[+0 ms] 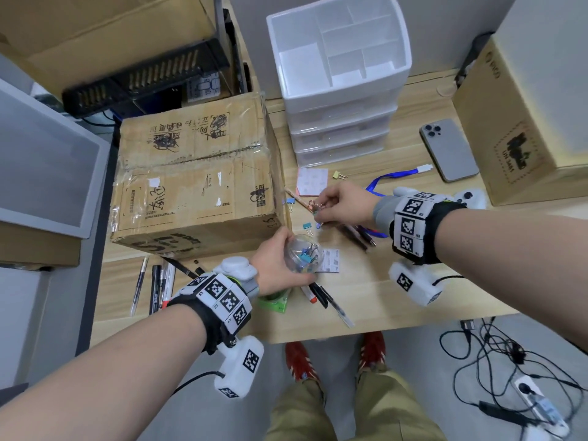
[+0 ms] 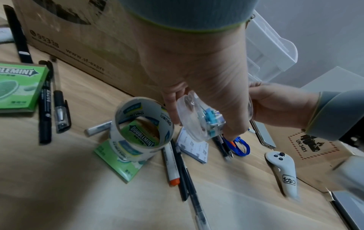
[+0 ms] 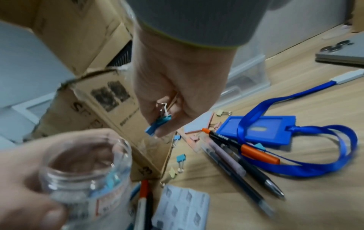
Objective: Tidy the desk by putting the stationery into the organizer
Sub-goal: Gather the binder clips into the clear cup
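Several binder clips (image 3: 157,124) — blue metal, wire handles, blurred — pinched in your right hand (image 1: 345,203) above the wooden desk (image 1: 397,300), your left hand (image 1: 276,265) curled round a clear plastic jar (image 1: 304,256) holding more clips, white compartmented organizer (image 1: 339,74) standing well behind — loose clips, pens nearby.

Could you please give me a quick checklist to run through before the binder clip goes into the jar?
1. Left hand grips the clear jar: ok.
2. Jar mouth open, no lid on it: ok.
3. Right hand pinches a blue binder clip: ok.
4. Clip directly over the jar mouth: not ok, it is off to one side.
5. Room left in the jar: ok, only a few clips inside.
6. More loose clips on the desk to collect: ok.
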`<state>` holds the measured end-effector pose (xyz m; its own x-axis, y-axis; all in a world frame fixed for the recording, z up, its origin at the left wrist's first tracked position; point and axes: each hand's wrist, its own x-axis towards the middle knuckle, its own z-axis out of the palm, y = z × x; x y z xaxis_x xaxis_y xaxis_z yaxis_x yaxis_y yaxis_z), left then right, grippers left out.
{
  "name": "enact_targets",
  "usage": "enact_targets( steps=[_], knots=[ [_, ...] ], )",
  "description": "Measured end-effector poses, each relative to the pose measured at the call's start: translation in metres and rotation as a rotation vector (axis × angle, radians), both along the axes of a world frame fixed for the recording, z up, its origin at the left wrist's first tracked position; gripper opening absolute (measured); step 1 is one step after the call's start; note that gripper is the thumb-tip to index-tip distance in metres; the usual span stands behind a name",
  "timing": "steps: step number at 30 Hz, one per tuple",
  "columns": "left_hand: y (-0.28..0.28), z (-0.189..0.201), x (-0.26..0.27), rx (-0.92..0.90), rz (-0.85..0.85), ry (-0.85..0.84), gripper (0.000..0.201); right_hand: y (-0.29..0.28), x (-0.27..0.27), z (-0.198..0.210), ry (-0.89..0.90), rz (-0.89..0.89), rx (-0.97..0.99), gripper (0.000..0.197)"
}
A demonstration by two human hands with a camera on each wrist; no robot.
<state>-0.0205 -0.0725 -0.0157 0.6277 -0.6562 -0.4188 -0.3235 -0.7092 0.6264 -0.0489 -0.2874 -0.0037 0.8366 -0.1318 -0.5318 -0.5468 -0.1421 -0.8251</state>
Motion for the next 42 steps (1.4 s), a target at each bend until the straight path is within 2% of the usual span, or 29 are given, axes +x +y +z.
enact_targets(
  steps=[2, 5, 7, 10, 12, 20, 23, 30, 33, 36, 38, 40, 42],
  knots=[
    [-0.005, 0.002, 0.000, 0.006, -0.013, 0.008, 0.069, 0.000, -0.002, 0.014, 0.002, 0.001, 0.154, 0.018],
    [-0.012, 0.005, -0.001, 0.021, -0.016, 0.046, 0.078, 0.002, -0.004, 0.027, 0.006, 0.105, 0.196, 0.021],
    [-0.016, 0.008, -0.001, -0.001, 0.001, 0.075, 0.087, 0.005, -0.007, 0.034, 0.011, 0.241, 0.106, 0.020],
    [-0.021, 0.011, 0.000, -0.029, 0.007, 0.104, 0.083, 0.006, -0.010, 0.038, -0.021, 0.460, -0.183, 0.021],
    [-0.023, 0.013, 0.000, -0.032, 0.000, 0.100, 0.082, 0.005, -0.009, 0.038, -0.014, 0.514, -0.210, 0.023],
    [-0.016, 0.015, 0.003, -0.071, -0.007, 0.124, 0.085, 0.000, -0.002, 0.048, 0.091, 0.448, 0.161, 0.034],
    [-0.012, 0.012, 0.004, -0.077, 0.002, 0.129, 0.089, 0.001, 0.001, 0.048, 0.113, 0.463, 0.207, 0.039],
    [-0.007, 0.007, 0.004, -0.091, -0.005, 0.134, 0.093, 0.002, 0.005, 0.042, 0.142, 0.416, 0.245, 0.026],
    [-0.006, 0.006, 0.006, -0.092, -0.009, 0.127, 0.093, -0.001, 0.006, 0.040, 0.195, 0.369, 0.390, 0.025],
    [-0.005, 0.005, 0.007, -0.088, -0.018, 0.140, 0.083, -0.004, 0.010, 0.036, 0.221, 0.264, 0.508, 0.023],
    [-0.004, 0.005, 0.008, -0.072, -0.030, 0.141, 0.076, -0.008, 0.015, 0.027, 0.196, 0.135, 0.392, 0.018],
    [-0.002, 0.004, 0.006, -0.065, -0.045, 0.145, 0.070, -0.015, 0.018, 0.009, 0.146, 0.046, 0.075, 0.013],
    [0.001, 0.005, 0.005, -0.077, -0.043, 0.151, 0.064, -0.023, 0.019, -0.011, 0.150, 0.141, -0.245, 0.012]
  ],
)
